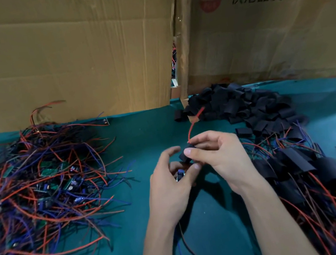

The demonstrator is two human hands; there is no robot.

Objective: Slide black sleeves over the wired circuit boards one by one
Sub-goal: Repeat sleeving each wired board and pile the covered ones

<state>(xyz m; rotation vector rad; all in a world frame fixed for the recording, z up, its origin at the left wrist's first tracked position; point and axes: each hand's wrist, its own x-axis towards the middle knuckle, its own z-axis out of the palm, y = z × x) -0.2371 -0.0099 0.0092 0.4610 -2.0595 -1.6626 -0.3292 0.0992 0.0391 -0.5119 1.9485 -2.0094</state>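
Observation:
Both hands meet above the middle of the green table [142, 135]. My right hand [217, 155] pinches a black sleeve [185, 154] between thumb and fingers. A red wire [192, 123] rises out of the sleeve's far end. My left hand [170, 181] holds a small circuit board [180, 174] at the sleeve's near end, with dark wires trailing down past the wrist. A tangled pile of bare wired boards [47, 184] lies at the left. Loose black sleeves [240, 105] are heaped at the back right.
Sleeved boards with red and blue wires [313, 173] are piled at the right, close to my right forearm. Tall cardboard boxes [77, 53] stand along the back edge of the table, with a narrow gap between them.

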